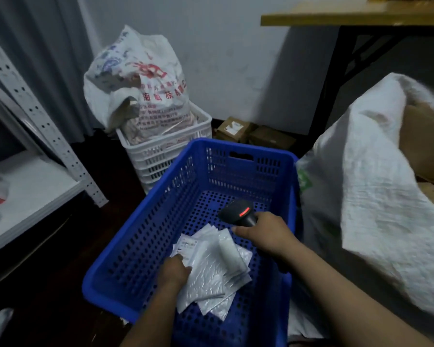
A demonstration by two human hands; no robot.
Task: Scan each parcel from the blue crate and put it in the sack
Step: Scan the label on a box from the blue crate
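Observation:
The blue crate (145, 226) stands on the floor in front of me. Several white padded parcels (218, 269) lie in a loose pile on its perforated bottom, the top one showing a printed label (187, 246). My left hand (173, 271) reaches into the crate and grips the left edge of the top parcel. My right hand (263, 234) holds a black barcode scanner (238, 211) above the pile; its window glows red. The big white woven sack (376, 209) stands open just right of the crate, with brown cardboard boxes (426, 151) inside.
A white crate (161, 154) holding a full printed bag (140, 83) stands behind the blue crate. A white metal shelf (33, 186) is on the left. Brown boxes (256, 134) lie by the wall, under a wooden table (348, 13) with black legs.

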